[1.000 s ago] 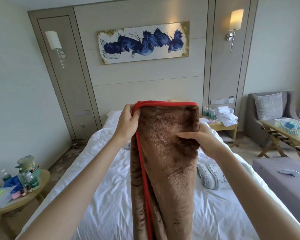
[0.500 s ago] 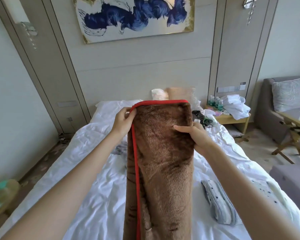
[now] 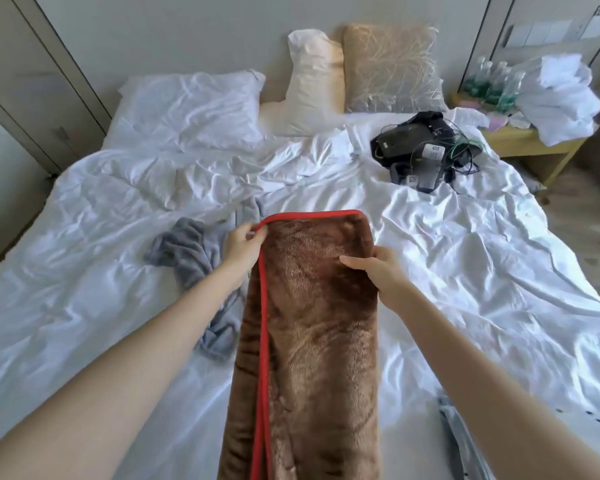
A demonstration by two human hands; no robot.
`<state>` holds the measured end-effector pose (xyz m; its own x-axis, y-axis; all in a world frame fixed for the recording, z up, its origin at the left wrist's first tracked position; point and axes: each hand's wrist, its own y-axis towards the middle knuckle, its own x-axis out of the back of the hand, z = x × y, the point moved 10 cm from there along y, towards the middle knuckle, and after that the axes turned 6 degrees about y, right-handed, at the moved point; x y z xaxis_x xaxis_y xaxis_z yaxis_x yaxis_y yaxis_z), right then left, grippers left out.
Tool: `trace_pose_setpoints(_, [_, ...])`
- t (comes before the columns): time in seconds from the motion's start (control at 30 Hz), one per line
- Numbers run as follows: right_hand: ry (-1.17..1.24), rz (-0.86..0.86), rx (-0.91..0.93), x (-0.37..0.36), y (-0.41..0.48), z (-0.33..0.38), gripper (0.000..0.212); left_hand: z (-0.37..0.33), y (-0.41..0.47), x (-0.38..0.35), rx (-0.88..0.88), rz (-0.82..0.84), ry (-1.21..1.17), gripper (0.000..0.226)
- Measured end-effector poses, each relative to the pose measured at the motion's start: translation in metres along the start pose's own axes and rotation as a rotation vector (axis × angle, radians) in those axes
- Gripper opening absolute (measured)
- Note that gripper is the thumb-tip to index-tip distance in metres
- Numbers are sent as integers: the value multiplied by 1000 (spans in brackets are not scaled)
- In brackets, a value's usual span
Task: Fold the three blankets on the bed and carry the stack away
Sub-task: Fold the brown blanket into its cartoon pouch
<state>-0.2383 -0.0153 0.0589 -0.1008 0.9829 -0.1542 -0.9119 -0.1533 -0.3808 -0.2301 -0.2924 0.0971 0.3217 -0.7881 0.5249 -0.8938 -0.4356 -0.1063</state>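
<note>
We see the bed [image 3: 465, 271] filling most of the view, its white sheets rumpled. Over the middle of it hangs the brown blanket [image 3: 312, 341], folded into a long narrow strip with red trim along its top and left edges; it runs down towards us and out of the bottom of the frame. We cannot tell whether it touches the sheets. A white pillow [image 3: 191, 105] lies at the far left of the bed. To the left of the strip a grey blanket [image 3: 187, 251] lies crumpled on the sheets, partly behind the left forearm. A third blanket [image 3: 461, 441], grey, shows at the lower right edge. A black bag [image 3: 416, 140] tangled with cables sits far right on the bed. The left hand [image 3: 241, 245] pinches the red trim at the strip's top left corner between thumb and curled fingers. The right hand [image 3: 378, 271] grips the right edge just below the top, thumb laid across the front, its other fingers hidden behind the pile.
</note>
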Motion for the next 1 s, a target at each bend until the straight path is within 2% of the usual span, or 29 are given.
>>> trace_pose_setpoints(0.17, [-104, -87, -125, 21, 85, -119, 16, 123, 49, -82, 215, 25, 37, 24])
trace_pose_setpoints(0.23, [-223, -117, -158, 28, 96, -159, 30, 171, 44, -116, 406, 134, -57, 30])
trace_pose_setpoints(0.3, [-350, -149, -182, 35, 97, -185, 55, 197, 31, -138, 576, 275, -227, 38])
trace_pose_setpoints(0.37, [-450, -186, -147, 42, 91, -192, 71, 199, 25, -135, 549, 318, -260, 43])
trace_pose_setpoints(0.4, [-500, -202, -100, 45, 84, -190, 73, 196, 20, -124, 478, 279, -187, 46])
trace_pose_setpoints(0.47, [-628, -226, 9, 45, 62, -182, 72, 188, -5, -92, 328, 122, -30, 44])
trace_pose_setpoints(0.53, [-771, -235, 110, 39, 28, -173, 71, 187, -52, -68, 239, 21, 45, 30])
trace_pose_setpoints(0.6, [-851, -213, 167, 28, -13, -171, 70, 202, -110, -60, 279, 38, 71, 20])
trace_pose_setpoints(0.7, [-935, -115, 175, 5, -83, -186, 61, 237, -203, -59, 422, 119, 118, 19])
trace_pose_setpoints(0.8, [-1027, -4, 220, -17, -159, -207, 47, 262, -289, -55, 497, 205, 202, 33])
trace_pose_setpoints(0.87, [-1062, 59, 235, -29, -210, -224, 37, 279, -340, -52, 554, 300, 257, 55])
trace_pose_setpoints(0.93, [-1069, 89, 201, -34, -255, -244, 29, 291, -385, -53, 607, 417, 253, 77])
trace_pose_setpoints(1.0, [-1048, 118, 149, -38, -301, -268, 21, 299, -424, -50, 610, 493, 228, 81])
